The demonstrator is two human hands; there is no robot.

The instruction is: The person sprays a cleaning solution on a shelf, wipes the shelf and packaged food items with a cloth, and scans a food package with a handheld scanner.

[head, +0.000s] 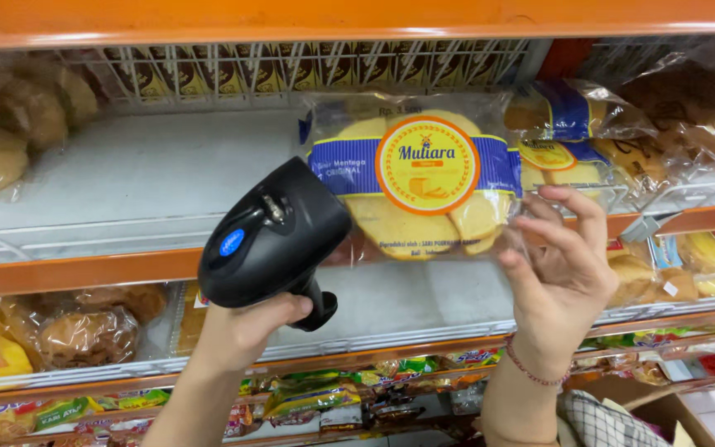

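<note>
A: Head view, the only one. The right hand (560, 277) holds a clear bag of round yellow biscuits (419, 186) up in front of the white shelf (151, 174). Its fingers (577, 211) are closed on the right edge of the bag, with the thumb at the lower corner. The left hand (246, 327) is wrapped around the grip of a black scanner (271, 236), and the scanner head is just beside the left side of the bag.

B: How do you think the bag will handle?

A: I judge it is light. The plastic film is thin, smooth and a little slippery, and it crinkles easily. The biscuits inside look dry and brittle, so a hard squeeze in the middle could break them.

B: Then where is it best to take it?

A: At the edge or a corner, as now, where there is mostly film. More bags of bread (10, 124) lie on the shelf on both sides, well apart from the hands.
</note>
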